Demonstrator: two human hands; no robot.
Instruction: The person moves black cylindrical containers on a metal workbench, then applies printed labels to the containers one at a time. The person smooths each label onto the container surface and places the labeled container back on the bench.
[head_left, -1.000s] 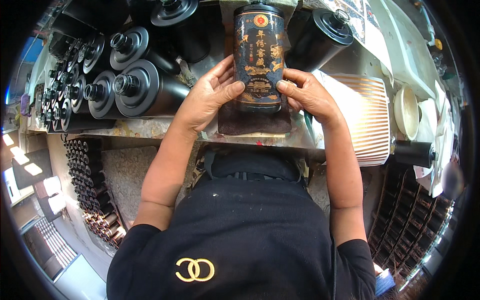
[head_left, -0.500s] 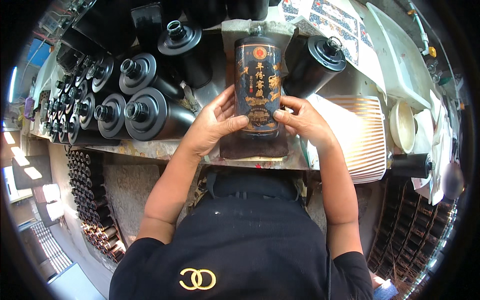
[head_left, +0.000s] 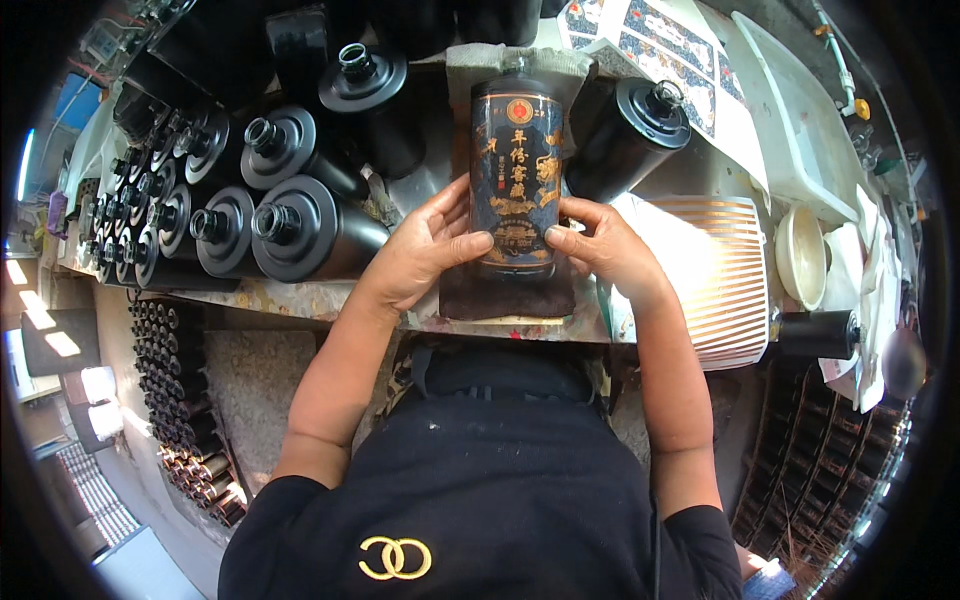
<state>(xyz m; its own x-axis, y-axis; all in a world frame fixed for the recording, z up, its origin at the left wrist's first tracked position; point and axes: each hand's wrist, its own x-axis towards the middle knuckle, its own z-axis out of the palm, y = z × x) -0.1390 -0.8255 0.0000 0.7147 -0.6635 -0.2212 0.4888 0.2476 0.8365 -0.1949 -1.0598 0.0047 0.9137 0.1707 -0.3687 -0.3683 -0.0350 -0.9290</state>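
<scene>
A dark bottle (head_left: 516, 180) with gold and orange decoration lies on a cloth-covered pad (head_left: 505, 300), its neck pointing away from me. My left hand (head_left: 432, 245) grips its lower left side, with the thumb on the front and the fingers round the side and partly hidden. From the right, my right hand (head_left: 605, 243) holds the same end, thumb pressed to the decorated face and fingers behind the edge. Just right of the far part of the bottle stands a plain black bottle (head_left: 640, 125), tilted.
Plain black bottles (head_left: 320, 228) are stacked along the left of the table. On the right lie a striped white tray or sheet (head_left: 725, 285), a pale bowl (head_left: 802, 257) and a translucent bin (head_left: 785, 110). Printed decal sheets (head_left: 670, 50) lie at the back right. Bottle racks (head_left: 180, 380) stand below.
Both hands keep their hold on the decorated bottle, which lies almost where it was. Only slight shifts of the thumbs and the view show.
</scene>
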